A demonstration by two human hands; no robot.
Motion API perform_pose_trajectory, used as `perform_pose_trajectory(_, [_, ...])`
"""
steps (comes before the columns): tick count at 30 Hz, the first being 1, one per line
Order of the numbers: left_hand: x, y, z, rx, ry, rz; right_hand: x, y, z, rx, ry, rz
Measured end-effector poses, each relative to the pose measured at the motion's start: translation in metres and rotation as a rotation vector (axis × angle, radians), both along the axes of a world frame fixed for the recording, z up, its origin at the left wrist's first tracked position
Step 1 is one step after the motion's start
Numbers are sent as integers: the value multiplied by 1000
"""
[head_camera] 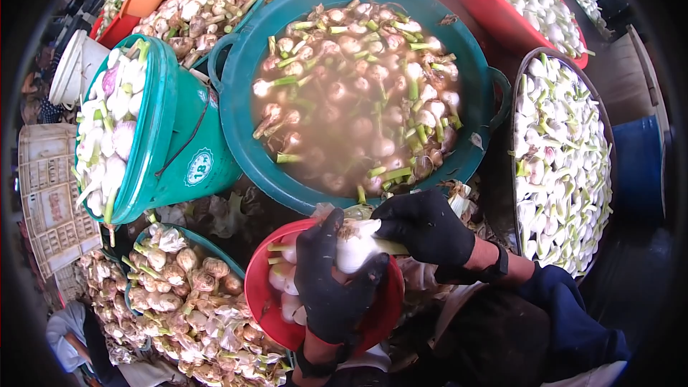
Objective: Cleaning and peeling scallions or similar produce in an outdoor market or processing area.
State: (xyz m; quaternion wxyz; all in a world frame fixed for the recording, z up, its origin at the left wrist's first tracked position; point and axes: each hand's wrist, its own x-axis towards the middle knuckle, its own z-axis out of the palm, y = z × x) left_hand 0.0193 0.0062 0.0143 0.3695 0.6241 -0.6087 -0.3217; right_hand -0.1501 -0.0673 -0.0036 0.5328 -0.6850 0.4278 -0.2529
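A white garlic bulb with a green stem is gripped in my left hand, which wears a black glove. My right hand, gloved in black too, pinches the bulb's outer skin or stem at its right side; the fingers partly hide which. Both hands are above a red bowl that holds several pale peeled bulbs. Just beyond them stands a large green tub of murky brown water, with many unpeeled garlic bulbs floating in it.
At left a green bucket leans, full of white garlic. Unpeeled bulbs and loose skins lie at lower left. A dark-rimmed basin of white garlic stands at right, a red tub behind it. A plastic crate and another person are at far left.
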Motion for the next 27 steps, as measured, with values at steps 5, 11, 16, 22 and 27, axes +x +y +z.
perform_pose_trajectory(5, [-1, 5, -1, 117, 177, 101, -4, 0, -9, 67, -141, 49])
perform_pose_trajectory(11, [7, 8, -5, 180, 340, 109, 0, 0, -4, 147, -85, 78])
perform_pose_trajectory(16, [22, 18, -25, -26, 378, -66, -15, -2, -19, 76, 61, 73])
perform_pose_trajectory(22, [57, 35, -3, 199, 892, -348, -53, -13, -9, 33, 246, -53])
perform_pose_trajectory(27, [92, 35, 33, 155, -38, -610, -65, -22, 25, -405, 622, 413])
